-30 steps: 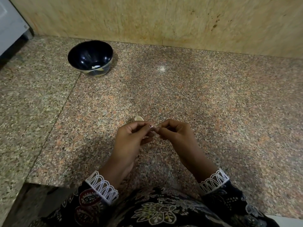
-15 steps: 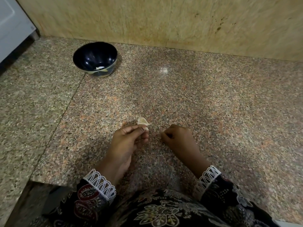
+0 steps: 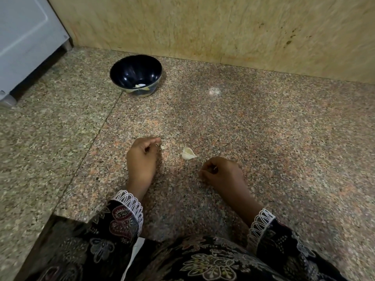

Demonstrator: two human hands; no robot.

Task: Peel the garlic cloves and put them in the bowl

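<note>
Left hand [image 3: 142,159]: fingers [image 3: 151,141] curled in, tips pressed together around a small pale piece [image 3: 162,147] that just shows at the fingertips; cannot tell whether it is a clove or a scrap of skin. Hand sits low over the bench [image 3: 263,149], near its front edge.

Right hand [image 3: 221,175]: fingers [image 3: 205,173] curled into a loose fist, knuckles toward the left hand; whether anything is held inside cannot be told. It rests on or just above the bench, also near the front edge.

Garlic skin piece [image 3: 188,153]: pale, cupped, lying loose on the bench between the two hands, near the right hand and apart from both.

Bowl [image 3: 136,75]: dark blue, upright, well apart from the hands, toward the back edge of the bench on the left side, near the wall [image 3: 203,27]. White garlic pieces [image 3: 141,85] lie at its bottom.

Sleeves [image 3: 123,216]: dark floral print with white lace cuffs at both wrists. A pale grey appliance [image 3: 26,41] stands at the back left corner.
</note>
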